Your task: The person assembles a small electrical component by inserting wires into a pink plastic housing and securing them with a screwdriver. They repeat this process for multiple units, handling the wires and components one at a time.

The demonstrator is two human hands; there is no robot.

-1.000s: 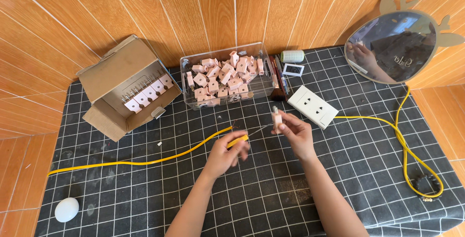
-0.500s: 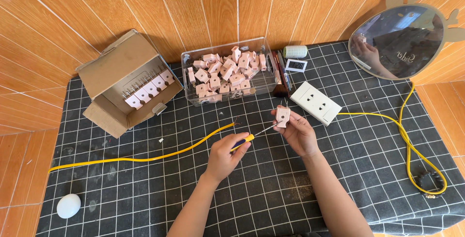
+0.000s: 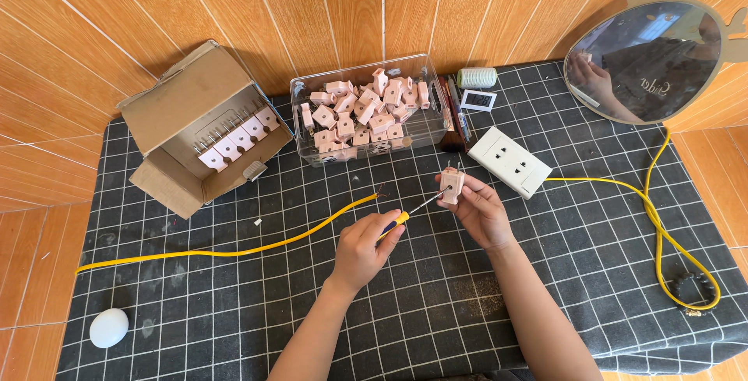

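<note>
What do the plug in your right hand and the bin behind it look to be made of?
The plug in the right hand looks like matte pale-pink moulded plastic: uniform colour, no shine; its prongs look metallic, though small. The bin seems to be clear hard plastic: the plugs inside show through its glossy walls.

Orange wood-plank wall [image 3: 351,7] behind a table – black grid-patterned cloth [image 3: 436,311] – in daylight

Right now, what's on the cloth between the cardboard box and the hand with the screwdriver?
In the head view, the yellow cable crosses the checked cloth between the cardboard box and the left hand; a tiny white scrap lies there too.
</note>
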